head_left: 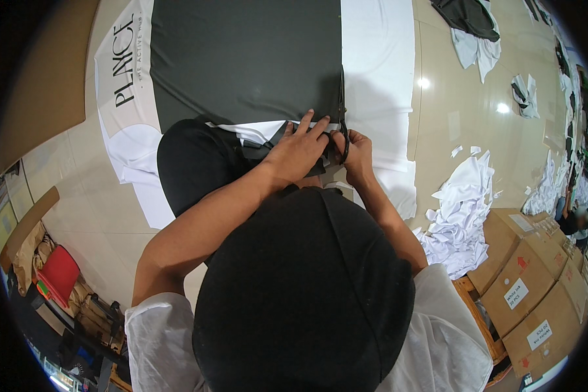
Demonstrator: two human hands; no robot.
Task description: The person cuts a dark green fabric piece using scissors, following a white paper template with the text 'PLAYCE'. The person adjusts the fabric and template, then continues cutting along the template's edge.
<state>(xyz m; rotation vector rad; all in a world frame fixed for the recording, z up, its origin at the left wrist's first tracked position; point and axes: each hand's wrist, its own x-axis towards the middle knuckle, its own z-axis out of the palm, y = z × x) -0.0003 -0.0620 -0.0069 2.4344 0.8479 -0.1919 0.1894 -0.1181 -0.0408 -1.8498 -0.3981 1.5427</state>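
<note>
A wide dark grey fabric panel [248,59] with white edges lies spread on the tiled floor in front of me. My right hand [357,155] grips the handles of a pair of black scissors [342,98]. Their blades point away from me along the line where the dark cloth meets the white cloth [380,72]. Just left of the scissors, my left hand [295,149] rests on the near edge of the fabric with its fingers spread. Folded white and grey cloth [258,134] shows beside that hand. My dark-clad knee [196,160] is at the panel's near left corner.
White fabric scraps [464,209] are heaped on the floor to the right, by stacked cardboard boxes [506,281]. Dark and white cloth pieces [470,26] lie farther off. A brown board [46,78] stands far left, a red object [59,271] near left. Another person [571,221] is at the far right.
</note>
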